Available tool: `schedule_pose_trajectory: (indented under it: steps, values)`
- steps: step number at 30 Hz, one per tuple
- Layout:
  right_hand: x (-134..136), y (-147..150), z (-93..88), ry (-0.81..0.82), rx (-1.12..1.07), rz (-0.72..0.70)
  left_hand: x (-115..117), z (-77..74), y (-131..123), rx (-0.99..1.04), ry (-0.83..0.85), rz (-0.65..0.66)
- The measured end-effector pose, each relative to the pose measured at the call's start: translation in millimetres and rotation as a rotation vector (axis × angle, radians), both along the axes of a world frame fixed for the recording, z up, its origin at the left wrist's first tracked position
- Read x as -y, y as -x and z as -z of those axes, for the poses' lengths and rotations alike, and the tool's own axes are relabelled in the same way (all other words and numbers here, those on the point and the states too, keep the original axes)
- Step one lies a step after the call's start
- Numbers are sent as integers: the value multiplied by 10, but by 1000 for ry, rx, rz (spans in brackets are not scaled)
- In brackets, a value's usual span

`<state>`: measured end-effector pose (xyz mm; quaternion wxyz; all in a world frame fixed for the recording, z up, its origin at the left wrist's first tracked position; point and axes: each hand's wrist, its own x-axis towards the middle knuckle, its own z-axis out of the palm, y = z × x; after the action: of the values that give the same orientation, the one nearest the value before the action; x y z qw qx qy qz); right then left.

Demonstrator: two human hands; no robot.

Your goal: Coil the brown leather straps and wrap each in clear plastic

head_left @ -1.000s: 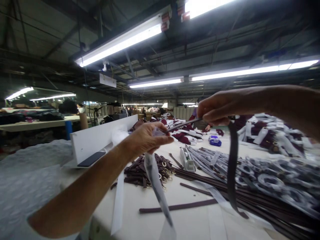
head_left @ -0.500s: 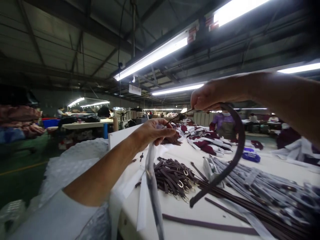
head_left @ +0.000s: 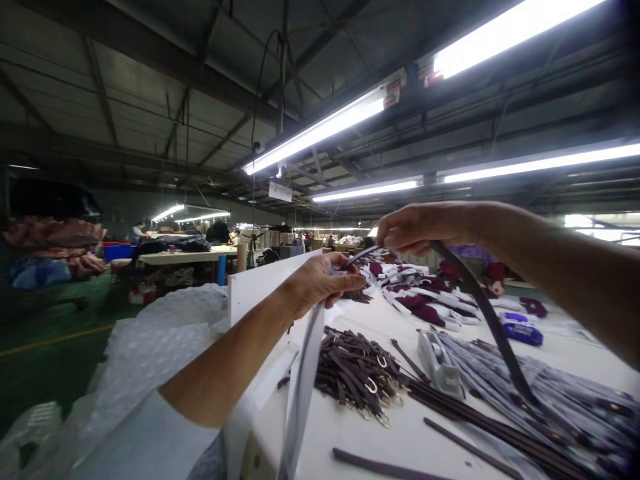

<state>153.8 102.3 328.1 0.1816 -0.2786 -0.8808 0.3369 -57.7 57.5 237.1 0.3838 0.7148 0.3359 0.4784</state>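
Note:
My right hand (head_left: 413, 228) is closed around a dark brown strap (head_left: 489, 313), whose long tail arcs down to the right over the table. A short stretch of strap spans the gap to my left hand (head_left: 327, 283). The left hand pinches it together with the top of a narrow, translucent plastic sleeve (head_left: 301, 380) that hangs down. How far the strap reaches into the sleeve is hidden by the fingers. Below lies a pile of short dark straps with metal buckles (head_left: 350, 373). Plastic-wrapped straps (head_left: 565, 380) lie at the right.
On the white table (head_left: 360, 447) stand a tape dispenser (head_left: 440, 363) and a blue package (head_left: 523, 333). Maroon and white pieces (head_left: 425, 300) cover the far part. Bubble wrap (head_left: 155, 340) bulges at the left. A person's hand (head_left: 497, 288) shows across the table.
My right hand has come lower in view, and the strap's tail has swung right and down. The left hand appears slightly lower and further right. The view has shifted too.

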Motion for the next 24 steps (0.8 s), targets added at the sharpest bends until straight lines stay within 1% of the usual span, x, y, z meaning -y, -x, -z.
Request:
schedule_pose_trajectory:
  steps: [2,4,8,10,11,14,16,18,21,23,24]
  values:
    - [-14,194,44,-13,49,-49,-14,32,-83,43,-27,45]
    - [-47,195,42,-23,71,-65,-18,97,-33,61,-33,24]
    - [-203,-209,-20,-85,43,-24,-32,274,260,18,36,-151]
    - [-265,-286,8,-129,47,-7,-59,339,278,2,57,-163]
    - [-275,-251,41,-148,64,-8,-75,361,236,3,58,-147]
    - [-242,-7,150,-193,156,-38,-116,405,57,8,52,-77]
    - [-207,81,162,-220,205,-58,-125,445,33,12,51,-74]
    - [-184,32,106,-233,235,-31,-122,495,114,8,61,-125]
    - [-152,-107,-46,-212,218,98,-103,514,246,-41,38,-182]
    - [-112,-84,-145,-215,119,168,-86,434,242,-64,-2,-171]
    - [-90,-23,-183,-236,35,184,-73,359,215,-77,-28,-157]
